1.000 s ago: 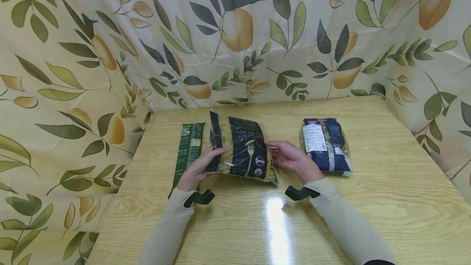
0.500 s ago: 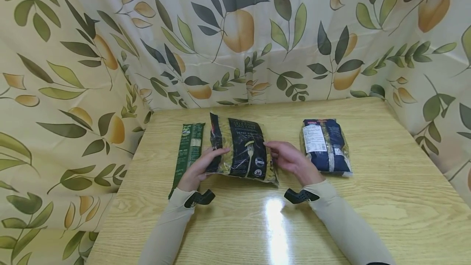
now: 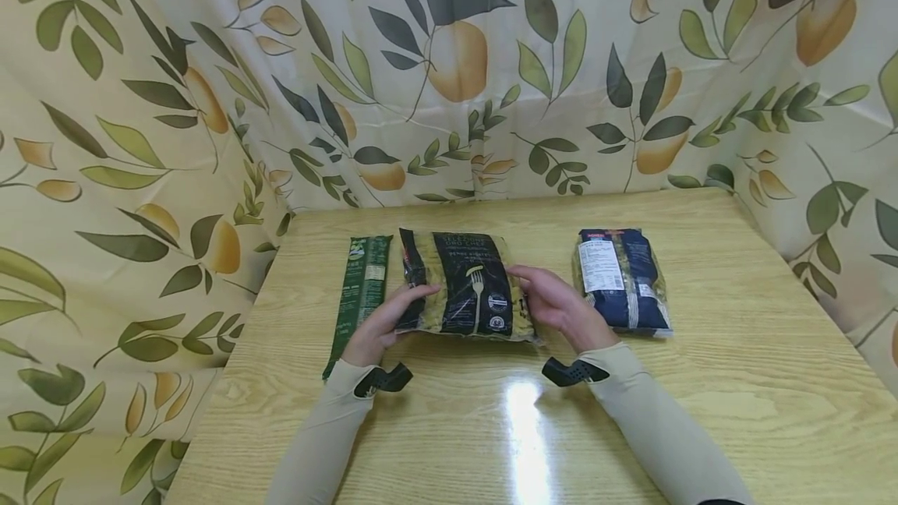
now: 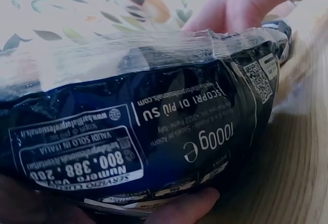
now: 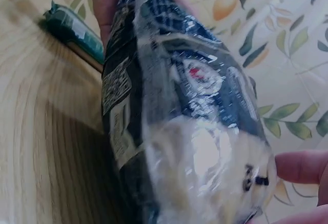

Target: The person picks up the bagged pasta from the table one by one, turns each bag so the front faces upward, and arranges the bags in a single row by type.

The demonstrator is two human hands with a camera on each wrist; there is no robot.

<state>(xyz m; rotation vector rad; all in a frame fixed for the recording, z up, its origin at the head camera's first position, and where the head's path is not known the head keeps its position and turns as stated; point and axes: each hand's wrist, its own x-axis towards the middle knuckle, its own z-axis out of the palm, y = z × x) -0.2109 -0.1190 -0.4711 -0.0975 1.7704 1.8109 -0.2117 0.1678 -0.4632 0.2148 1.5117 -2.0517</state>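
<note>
A bag of penne pasta (image 3: 456,287), black and clear with a fork printed on it, is held between my two hands above the middle of the table. My left hand (image 3: 379,326) grips its left side, thumb over the front and the other fingers hidden beneath. At the right edge, my right hand (image 3: 557,306) holds the bag with its thumb along the side. The left wrist view shows the bag's dark printed underside (image 4: 205,106), raised off the wood. In the right wrist view, the bag's clear end (image 5: 205,167) lies against the right thumb (image 5: 302,166).
Left of the bag lies a long narrow green packet (image 3: 361,287), partly behind the left hand. To the right, a blue pasta bag (image 3: 624,279) with a white label lies on the wooden table (image 3: 737,380). Leaf-patterned cloth (image 3: 449,139) hangs behind and at the sides.
The bag's far edge has dipped and its lower right corner has shifted slightly right, so it sits more level. Both hands keep their hold, and the other packets stay put.
</note>
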